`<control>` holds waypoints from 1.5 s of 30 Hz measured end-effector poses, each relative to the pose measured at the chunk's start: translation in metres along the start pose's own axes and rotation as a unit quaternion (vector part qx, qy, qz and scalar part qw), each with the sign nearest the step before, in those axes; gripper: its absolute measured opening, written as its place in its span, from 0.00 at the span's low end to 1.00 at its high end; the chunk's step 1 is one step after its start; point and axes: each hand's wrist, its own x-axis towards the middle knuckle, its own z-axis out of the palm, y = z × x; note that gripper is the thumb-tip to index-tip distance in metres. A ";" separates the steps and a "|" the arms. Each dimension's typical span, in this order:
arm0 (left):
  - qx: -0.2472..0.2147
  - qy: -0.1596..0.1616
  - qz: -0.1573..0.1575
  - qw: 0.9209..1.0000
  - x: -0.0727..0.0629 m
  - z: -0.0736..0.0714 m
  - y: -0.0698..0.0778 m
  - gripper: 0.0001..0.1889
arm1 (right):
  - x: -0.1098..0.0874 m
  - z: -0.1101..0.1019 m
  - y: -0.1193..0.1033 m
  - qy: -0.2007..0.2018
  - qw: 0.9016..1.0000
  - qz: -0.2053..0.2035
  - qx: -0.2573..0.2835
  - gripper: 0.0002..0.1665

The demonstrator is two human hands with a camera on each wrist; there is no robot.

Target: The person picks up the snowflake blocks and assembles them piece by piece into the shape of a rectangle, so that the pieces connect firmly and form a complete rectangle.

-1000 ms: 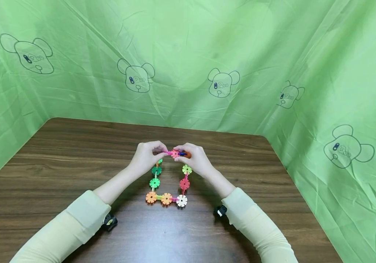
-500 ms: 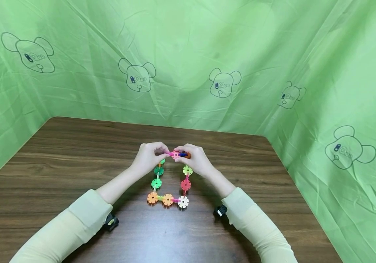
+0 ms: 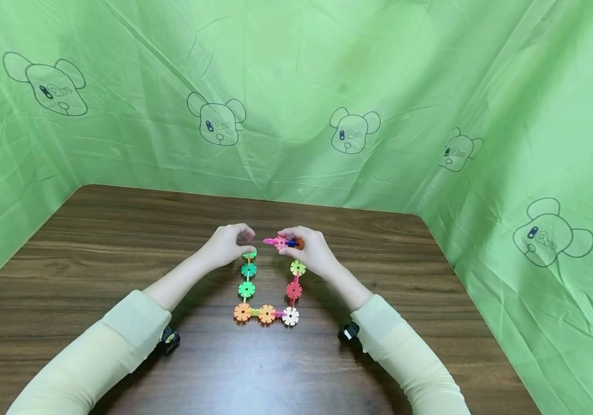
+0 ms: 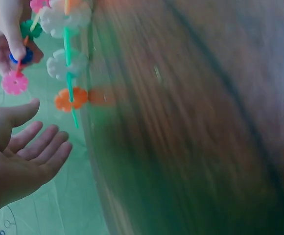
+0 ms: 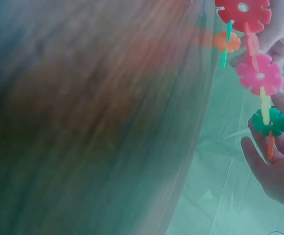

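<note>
Notched plastic discs, joined edge to edge, form a U-shaped chain on the table, with a white disc (image 3: 290, 316) at its near right corner and an orange disc (image 3: 242, 312) at its near left. My right hand (image 3: 313, 249) pinches a blue disc (image 4: 24, 56), which carries a pink disc (image 4: 14, 82) pointing left toward my other hand. My left hand (image 3: 225, 246) is beside the chain's far left end, near a green disc (image 3: 250, 253). In the left wrist view its fingers are spread apart and hold nothing. The right fingers partly hide the held pieces.
The brown wooden table (image 3: 120, 248) extends around the chain on all sides. Green cloth (image 3: 286, 86) printed with bear outlines hangs behind the table and along its sides. A dark wrist camera (image 3: 170, 340) sits below the left cuff, another wrist camera (image 3: 349, 331) below the right.
My left fingers have let go of the pink end piece and moved a little left, leaving a gap. The right hand keeps hold of the joined discs, almost where it was.
</note>
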 end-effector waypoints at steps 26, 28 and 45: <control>-0.121 -0.082 -0.079 0.986 0.002 -0.013 -0.018 0.26 | 0.003 0.000 -0.001 -0.052 0.998 0.003 0.023 0.19; -0.125 -0.068 -0.074 0.987 0.001 -0.015 -0.015 0.25 | 0.002 -0.001 -0.002 -0.052 0.998 -0.002 0.023 0.19; -0.148 -0.004 -0.055 0.987 -0.014 -0.029 0.014 0.20 | 0.002 -0.007 -0.013 -0.045 0.998 -0.037 -0.008 0.19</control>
